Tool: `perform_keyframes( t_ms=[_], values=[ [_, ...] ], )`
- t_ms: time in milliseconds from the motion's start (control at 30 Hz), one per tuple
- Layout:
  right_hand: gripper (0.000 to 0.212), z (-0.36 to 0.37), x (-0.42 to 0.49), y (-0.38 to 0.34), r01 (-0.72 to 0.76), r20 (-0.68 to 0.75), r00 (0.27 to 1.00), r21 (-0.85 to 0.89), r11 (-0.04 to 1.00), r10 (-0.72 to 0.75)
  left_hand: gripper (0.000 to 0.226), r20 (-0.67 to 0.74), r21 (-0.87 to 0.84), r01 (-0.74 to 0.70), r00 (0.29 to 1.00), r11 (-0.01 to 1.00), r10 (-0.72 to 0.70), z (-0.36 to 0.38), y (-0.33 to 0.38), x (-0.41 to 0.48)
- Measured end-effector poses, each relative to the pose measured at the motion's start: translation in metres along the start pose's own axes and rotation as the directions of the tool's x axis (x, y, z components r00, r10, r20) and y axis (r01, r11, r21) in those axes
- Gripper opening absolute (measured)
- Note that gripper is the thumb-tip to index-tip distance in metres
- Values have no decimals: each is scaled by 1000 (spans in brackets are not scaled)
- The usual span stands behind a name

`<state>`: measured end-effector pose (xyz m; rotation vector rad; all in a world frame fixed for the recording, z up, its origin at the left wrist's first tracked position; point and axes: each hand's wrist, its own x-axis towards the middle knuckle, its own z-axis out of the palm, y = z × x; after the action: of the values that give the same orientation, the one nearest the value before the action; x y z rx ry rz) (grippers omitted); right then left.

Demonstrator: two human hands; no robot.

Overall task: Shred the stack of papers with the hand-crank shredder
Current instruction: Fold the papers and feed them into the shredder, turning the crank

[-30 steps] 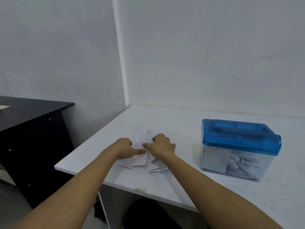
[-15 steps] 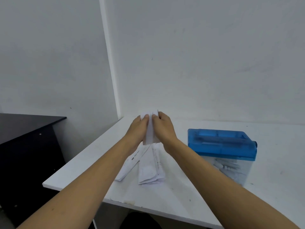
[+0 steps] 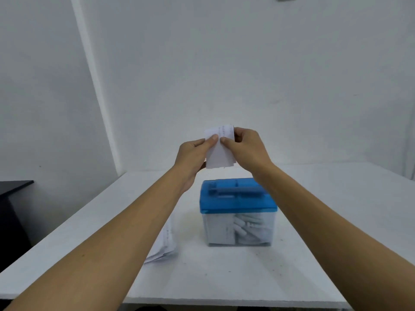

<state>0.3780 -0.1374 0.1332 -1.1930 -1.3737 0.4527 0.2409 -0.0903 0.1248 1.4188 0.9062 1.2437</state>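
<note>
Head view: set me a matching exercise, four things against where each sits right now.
1 paper slip
2 paper stack
3 shredder
4 black desk

A far left, beside the white table
B pinched between left hand and right hand
C on the table, partly behind the left forearm
D on the table, strips in its bin

Pairs: 1-B, 2-C, 3-D, 4-A

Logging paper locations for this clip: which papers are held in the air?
The small slip pinched by the left hand and right hand above the shredder; the other stack lies on the table beside it.
</note>
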Motion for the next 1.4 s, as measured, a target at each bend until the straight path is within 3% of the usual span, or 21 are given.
perform_keyframes(
  t_ms=[167,400,533,733,1000,1200,1267,1400],
  values=[
    [27,-42,-3,14,-25,-51,998,-63,998,22,28,46,17,-45,998,999,44,44,-4,5],
    [37,-72,-16,40,-76,69,993,-274,959,99,19,49,191,-107,994,976,99,65,-27,3],
    [31,-74,-21,54,-83,82,990,-285,955,111,20,151,300,-145,983,943,103,51,-37,3],
    [25,-64,-26,62,-93,47,993,-274,957,110,38,303,470,-203,951,859,59,35,-35,7],
    [20,-57,-36,76,-154,-21,988,-256,954,154,32,293,426,-277,943,861,158,29,-46,5],
    [20,-59,-35,76,-114,-8,993,-301,947,117,25,359,483,-285,927,828,110,26,-48,3],
    [20,-65,-36,80,-96,-61,995,-303,948,81,26,348,490,-280,931,826,109,26,-50,4],
    [46,-81,-56,106,-94,-172,985,-383,919,29,28,340,483,-254,936,838,88,25,-53,5]
  ],
)
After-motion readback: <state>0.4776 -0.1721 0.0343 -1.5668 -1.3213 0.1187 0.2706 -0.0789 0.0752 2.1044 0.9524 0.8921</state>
